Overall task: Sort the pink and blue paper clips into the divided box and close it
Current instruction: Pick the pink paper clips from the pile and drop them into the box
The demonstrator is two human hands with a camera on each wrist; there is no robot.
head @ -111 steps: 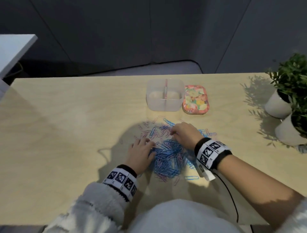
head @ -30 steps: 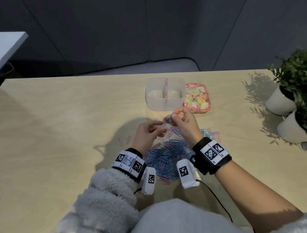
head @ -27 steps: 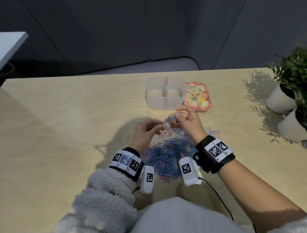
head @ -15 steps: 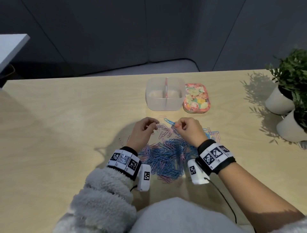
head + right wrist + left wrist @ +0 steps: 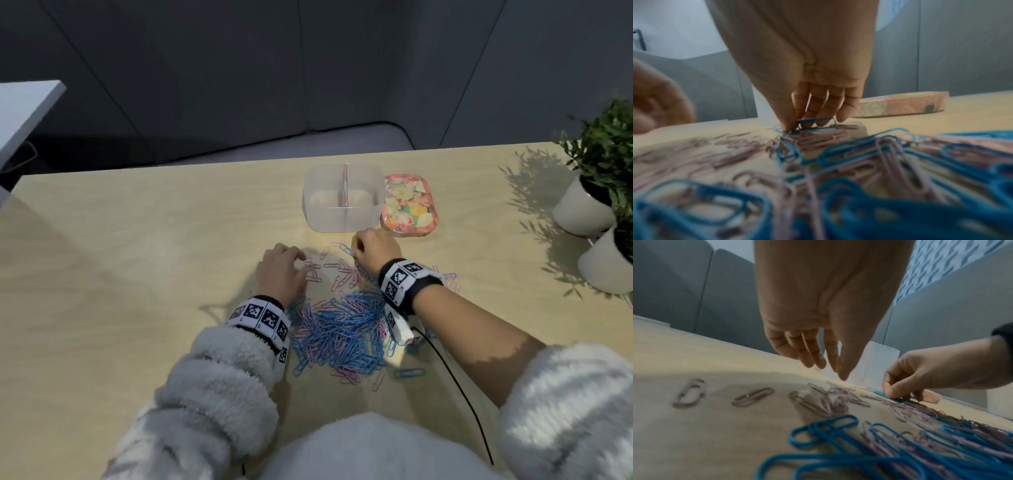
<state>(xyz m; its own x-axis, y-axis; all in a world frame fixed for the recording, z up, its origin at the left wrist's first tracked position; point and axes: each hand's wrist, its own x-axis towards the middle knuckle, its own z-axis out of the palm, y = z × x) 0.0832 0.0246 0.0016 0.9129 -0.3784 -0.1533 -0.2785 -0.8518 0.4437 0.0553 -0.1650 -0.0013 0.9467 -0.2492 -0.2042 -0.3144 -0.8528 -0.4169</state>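
Observation:
A mixed pile of pink and blue paper clips [image 5: 342, 325] lies on the wooden table in front of me. Beyond it stands the clear divided box [image 5: 318, 205], open, with a pink divider. My right hand [image 5: 352, 251] reaches down at the pile's far edge, and its thumb and fingers pinch a blue paper clip [image 5: 813, 123] lying on the table. My left hand [image 5: 830, 369] hovers just above scattered pink clips [image 5: 754, 396] with relaxed fingers pointing down, holding nothing. What lies inside the box I cannot tell.
The floral box lid [image 5: 409, 205] lies flat right of the box. Two white plant pots [image 5: 582, 212] stand at the table's right edge. A black cable [image 5: 455, 387] runs from my right wrist toward me. Loose pink clips [image 5: 342, 270] lie between my hands.
Both hands came down from mid-air in front of the box to the table. My right hand now pinches a blue clip at the pile's far edge, and my left has moved left over the pink clips.

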